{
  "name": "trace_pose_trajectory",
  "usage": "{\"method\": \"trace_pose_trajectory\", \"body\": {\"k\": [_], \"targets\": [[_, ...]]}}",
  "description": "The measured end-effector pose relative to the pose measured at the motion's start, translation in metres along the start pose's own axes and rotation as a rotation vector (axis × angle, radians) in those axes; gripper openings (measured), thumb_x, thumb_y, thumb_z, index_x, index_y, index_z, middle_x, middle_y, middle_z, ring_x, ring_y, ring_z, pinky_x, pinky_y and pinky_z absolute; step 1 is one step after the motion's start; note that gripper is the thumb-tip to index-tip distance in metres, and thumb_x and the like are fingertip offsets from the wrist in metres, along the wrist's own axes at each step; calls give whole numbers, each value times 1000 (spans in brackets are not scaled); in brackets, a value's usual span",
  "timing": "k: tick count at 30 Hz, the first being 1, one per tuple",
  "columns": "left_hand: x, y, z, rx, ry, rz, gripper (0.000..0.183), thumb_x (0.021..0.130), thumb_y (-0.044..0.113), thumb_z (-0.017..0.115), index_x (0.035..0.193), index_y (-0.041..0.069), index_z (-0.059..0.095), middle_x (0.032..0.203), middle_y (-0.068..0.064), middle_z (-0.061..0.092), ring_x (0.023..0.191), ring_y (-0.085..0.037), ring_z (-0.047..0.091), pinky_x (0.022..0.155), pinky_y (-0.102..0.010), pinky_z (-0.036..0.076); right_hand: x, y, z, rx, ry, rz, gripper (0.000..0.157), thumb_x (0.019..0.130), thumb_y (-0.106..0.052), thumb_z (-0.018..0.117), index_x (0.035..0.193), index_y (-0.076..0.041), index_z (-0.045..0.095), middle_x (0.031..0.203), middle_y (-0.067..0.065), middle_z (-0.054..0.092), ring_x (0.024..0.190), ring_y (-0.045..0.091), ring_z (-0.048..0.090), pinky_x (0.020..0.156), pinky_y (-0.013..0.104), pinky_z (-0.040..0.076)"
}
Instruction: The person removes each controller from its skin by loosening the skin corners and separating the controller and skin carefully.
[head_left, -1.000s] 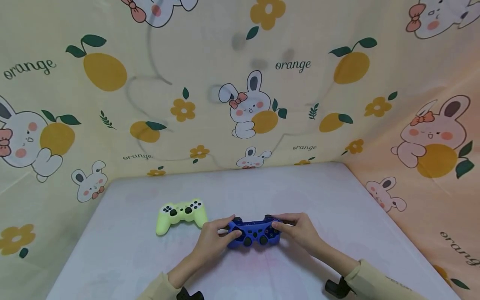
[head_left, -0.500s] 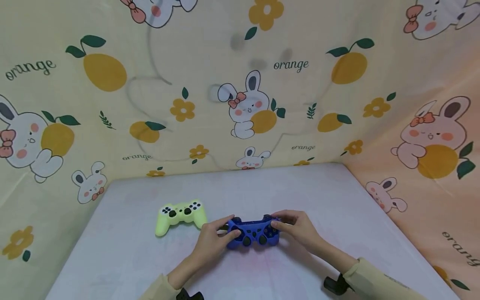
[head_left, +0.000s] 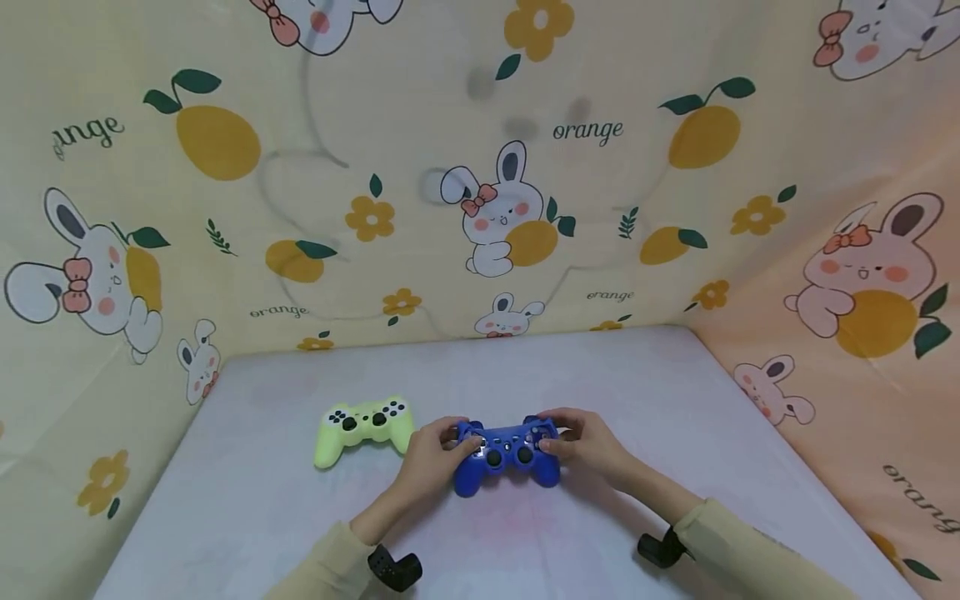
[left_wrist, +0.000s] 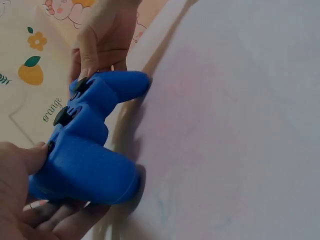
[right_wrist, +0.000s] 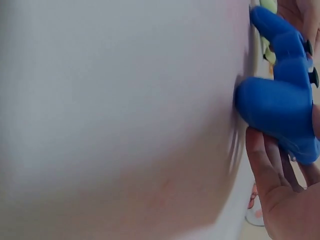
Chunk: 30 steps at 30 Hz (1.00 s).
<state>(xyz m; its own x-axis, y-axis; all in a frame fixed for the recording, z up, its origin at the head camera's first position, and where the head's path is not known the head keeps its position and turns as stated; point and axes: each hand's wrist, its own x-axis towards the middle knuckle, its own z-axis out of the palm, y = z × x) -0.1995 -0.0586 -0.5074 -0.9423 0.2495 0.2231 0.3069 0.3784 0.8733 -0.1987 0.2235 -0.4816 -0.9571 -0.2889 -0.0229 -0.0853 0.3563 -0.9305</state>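
Observation:
A blue game controller (head_left: 507, 454) is held between both hands near the middle of the table, its face with two black thumbsticks turned up toward the head camera. My left hand (head_left: 429, 458) grips its left end, thumb on the face near the direction pad and fingers behind. At the other end my right hand (head_left: 592, 446) grips it the same way, thumb by the face buttons. In the left wrist view the handles of the blue controller (left_wrist: 90, 170) point down close to the tabletop. The right wrist view shows fingers (right_wrist: 265, 155) curled under the near handle.
A light green game controller (head_left: 365, 427) lies on the white table (head_left: 262, 500), just left of my left hand. Patterned cloth (head_left: 420, 108) with rabbits and oranges hangs behind and at both sides. Black wrist devices (head_left: 395, 568) sit at both cuffs.
The blue controller has tilted so its face shows more and its handles point toward me. Both hands have shifted slightly away from me with it. The green controller stays put.

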Motion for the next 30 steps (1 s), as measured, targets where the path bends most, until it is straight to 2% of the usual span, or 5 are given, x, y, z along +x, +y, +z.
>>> {"method": "trace_pose_trajectory", "body": {"k": [6,10,15,21,30], "targets": [[8,-4,0,38,12,-5,39,93,30,71,116,-1,67,103,-11,70,87,-18,69,74,-32,56,16,16,-4,84,-33,109,45,89,-19,75,129,-2,61,123,15,62,99,25,62,75,43,56],[9,-7,0,41,11,-16,46,92,28,71,122,-6,62,105,-12,69,91,-20,67,78,-33,55,22,21,-5,98,-48,150,45,90,-22,74,128,-1,61,117,11,65,96,23,61,75,39,54],[5,-9,-3,-3,-29,-49,55,92,27,72,131,-7,55,111,-14,66,99,-25,65,84,-35,54,22,27,-8,124,-111,142,53,89,-25,75,132,1,58,119,11,65,100,22,61,78,37,53],[5,-12,-6,-47,-104,-90,61,91,30,73,138,-3,50,123,-15,62,112,-28,60,92,-39,50,20,27,-14,162,-203,102,66,80,-12,83,137,2,52,126,17,61,114,31,59,86,38,53],[12,-20,-14,-98,-186,-115,58,90,30,74,134,-1,52,122,-13,62,115,-31,58,95,-45,47,26,25,-13,105,-203,110,67,76,-8,85,135,-1,54,122,13,63,109,29,60,88,36,51]]}}
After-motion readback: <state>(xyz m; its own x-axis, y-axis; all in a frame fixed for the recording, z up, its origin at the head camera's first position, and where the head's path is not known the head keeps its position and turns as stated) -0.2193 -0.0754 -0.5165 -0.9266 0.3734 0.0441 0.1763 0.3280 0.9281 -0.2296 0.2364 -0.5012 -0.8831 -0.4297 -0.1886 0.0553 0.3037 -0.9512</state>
